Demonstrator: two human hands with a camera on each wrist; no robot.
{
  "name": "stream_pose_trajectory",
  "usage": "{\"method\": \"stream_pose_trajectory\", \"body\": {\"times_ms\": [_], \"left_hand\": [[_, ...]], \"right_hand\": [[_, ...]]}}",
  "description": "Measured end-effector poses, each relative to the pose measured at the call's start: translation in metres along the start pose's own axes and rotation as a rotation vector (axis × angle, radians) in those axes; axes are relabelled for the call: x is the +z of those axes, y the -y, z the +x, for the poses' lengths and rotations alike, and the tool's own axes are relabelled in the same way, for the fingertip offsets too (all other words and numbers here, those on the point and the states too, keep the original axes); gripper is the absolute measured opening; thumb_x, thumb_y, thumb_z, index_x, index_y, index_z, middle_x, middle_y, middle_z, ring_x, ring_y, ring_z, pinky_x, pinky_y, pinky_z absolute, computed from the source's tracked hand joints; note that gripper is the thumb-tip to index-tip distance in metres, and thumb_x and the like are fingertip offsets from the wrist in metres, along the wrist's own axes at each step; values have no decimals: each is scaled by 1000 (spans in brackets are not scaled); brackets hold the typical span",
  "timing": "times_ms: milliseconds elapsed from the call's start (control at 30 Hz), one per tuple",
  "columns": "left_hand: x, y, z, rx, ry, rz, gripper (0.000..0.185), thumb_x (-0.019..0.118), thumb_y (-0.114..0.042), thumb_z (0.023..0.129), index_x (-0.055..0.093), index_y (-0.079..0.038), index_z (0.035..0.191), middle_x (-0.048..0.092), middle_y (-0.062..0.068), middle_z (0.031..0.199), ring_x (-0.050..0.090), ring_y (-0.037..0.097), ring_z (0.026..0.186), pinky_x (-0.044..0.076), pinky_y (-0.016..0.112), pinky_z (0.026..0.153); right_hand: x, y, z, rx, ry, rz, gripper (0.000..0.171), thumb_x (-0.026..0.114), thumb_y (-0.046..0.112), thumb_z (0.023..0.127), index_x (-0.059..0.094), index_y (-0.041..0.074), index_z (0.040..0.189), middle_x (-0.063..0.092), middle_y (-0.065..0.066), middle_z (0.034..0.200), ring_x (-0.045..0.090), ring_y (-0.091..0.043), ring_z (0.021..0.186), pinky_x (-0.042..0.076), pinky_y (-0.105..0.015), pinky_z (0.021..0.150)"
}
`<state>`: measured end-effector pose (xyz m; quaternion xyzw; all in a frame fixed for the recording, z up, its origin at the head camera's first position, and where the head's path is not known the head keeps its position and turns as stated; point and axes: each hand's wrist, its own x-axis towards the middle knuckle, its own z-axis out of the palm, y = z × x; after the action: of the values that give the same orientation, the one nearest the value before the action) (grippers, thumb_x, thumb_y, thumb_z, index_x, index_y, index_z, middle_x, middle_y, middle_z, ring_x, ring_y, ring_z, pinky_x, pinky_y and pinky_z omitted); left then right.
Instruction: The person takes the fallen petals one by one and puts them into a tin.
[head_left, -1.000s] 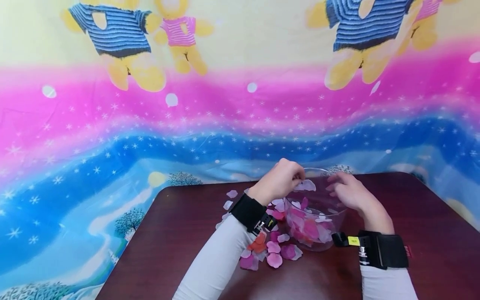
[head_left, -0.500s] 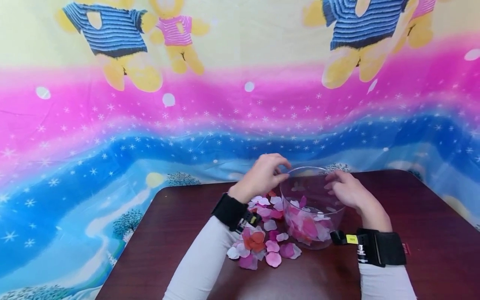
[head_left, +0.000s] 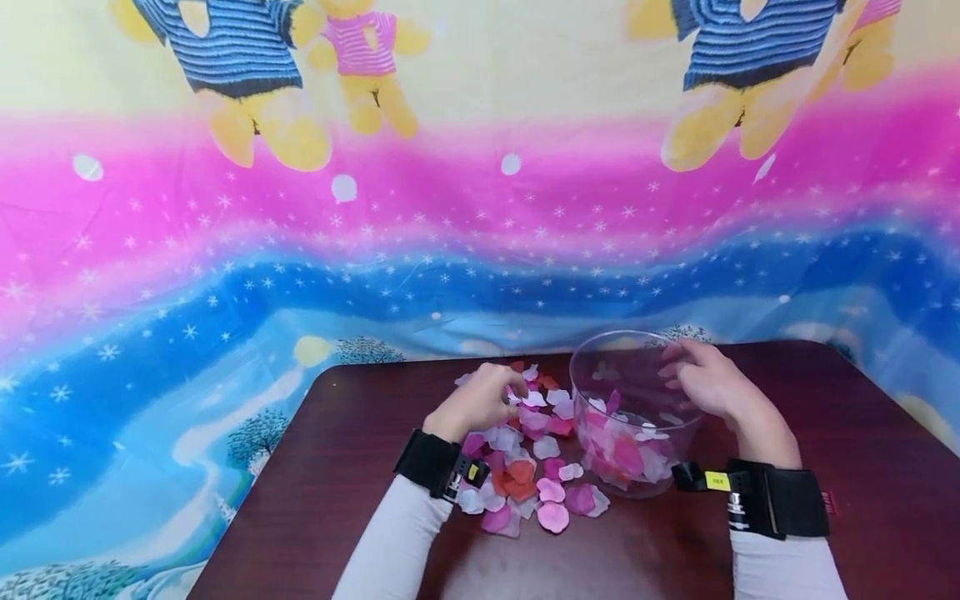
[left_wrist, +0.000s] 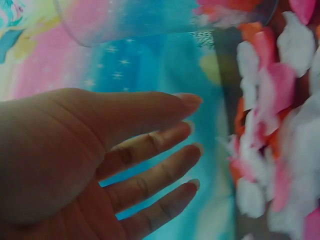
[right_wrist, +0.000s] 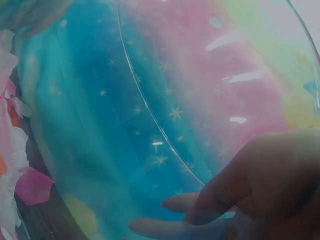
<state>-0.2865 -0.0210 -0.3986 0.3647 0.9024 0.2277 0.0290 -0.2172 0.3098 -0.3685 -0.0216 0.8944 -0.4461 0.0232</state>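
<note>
A person at a dark worktop (head_left: 300,508) sorts fabric petals beside a clear bowl, before a bright bear-print cloth (head_left: 300,233).

The clear bowl (head_left: 633,412), part-filled with petals, stands under the right hand (head_left: 708,385), whose grip curls over its rim. The left hand (head_left: 480,402), above the bowl a second ago, has dropped to the loose petals (head_left: 536,467) just left of it, fingers released and outstretched, holding nothing yet; another pick-up looks likely.

Clear glossy plastic tub (head_left: 633,417), thin cloth petals (head_left: 525,467), polished dark wood table (head_left: 862,433), printed cloth backdrop (head_left: 300,250)
</note>
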Motion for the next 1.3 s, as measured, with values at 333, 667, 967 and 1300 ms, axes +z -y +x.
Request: {"method": "stream_pose_trajectory", "body": {"times_ms": [333, 667, 967, 1300], "left_hand": [[30, 11, 6, -43, -99, 79, 21, 80, -5, 88, 76, -6, 109, 67, 8, 106, 64, 21, 93, 54, 29, 78], [45, 9, 8, -85, -74, 151, 45, 88, -28, 83, 74, -9, 122, 71, 5, 115, 63, 18, 107, 56, 31, 88], [54, 8, 10, -99, -108, 258, 36, 90, -32, 80, 76, -11, 107, 65, 1, 103, 64, 14, 88, 55, 27, 71], [54, 12, 11, -73, -164, 273, 6, 76, -15, 93, 78, -11, 97, 72, 3, 97, 65, 15, 85, 55, 32, 70]], "right_hand": [[-4, 0, -2, 0, -10, 13, 40, 29, 4, 104, 40, -12, 139, 54, -38, 133, 56, -52, 120, 58, -45, 78], [-1, 3, 0, -12, -5, 5, 40, 30, 6, 104, 41, -12, 138, 56, -38, 131, 58, -52, 119, 58, -45, 78], [0, 3, 1, -25, -12, 1, 38, 31, 5, 103, 43, -12, 134, 57, -38, 129, 58, -52, 118, 58, -44, 76], [1, 0, 0, 0, -9, 9, 38, 31, 6, 104, 42, -11, 135, 56, -38, 131, 58, -51, 118, 58, -41, 75]]}}
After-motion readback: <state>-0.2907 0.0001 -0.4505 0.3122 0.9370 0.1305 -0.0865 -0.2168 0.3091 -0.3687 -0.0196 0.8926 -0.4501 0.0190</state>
